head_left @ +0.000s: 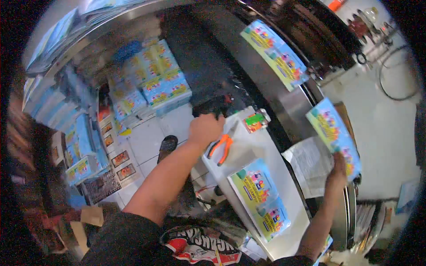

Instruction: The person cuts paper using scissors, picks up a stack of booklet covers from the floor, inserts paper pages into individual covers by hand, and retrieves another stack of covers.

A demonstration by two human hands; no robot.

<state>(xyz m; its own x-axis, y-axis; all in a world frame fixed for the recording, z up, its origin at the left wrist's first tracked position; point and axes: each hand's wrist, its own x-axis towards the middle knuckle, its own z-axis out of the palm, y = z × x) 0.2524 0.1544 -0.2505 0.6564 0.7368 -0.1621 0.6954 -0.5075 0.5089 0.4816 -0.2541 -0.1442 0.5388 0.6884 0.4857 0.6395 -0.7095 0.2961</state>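
Observation:
My right hand [338, 170] grips the lower edge of a colourful printed cover sheet [330, 128], held tilted at the right of a metal machine. At the far end of a white worktop, my left hand [207, 127] is closed beside a dark part [211, 106]; what its fingers hold is hidden. Near it on the worktop lie orange-handled pliers [222, 148] and a small box with a green top [254, 120]. A stack of matching printed booklets [262, 199] sits closer to me on the same worktop.
Another printed sheet [277, 53] rests on the machine's metal edge [306, 104]. White paper [310, 164] lies below my held sheet. Stacks of booklets [166, 88] stand on the tiled floor [151, 137], with more piles [82, 150] at the left.

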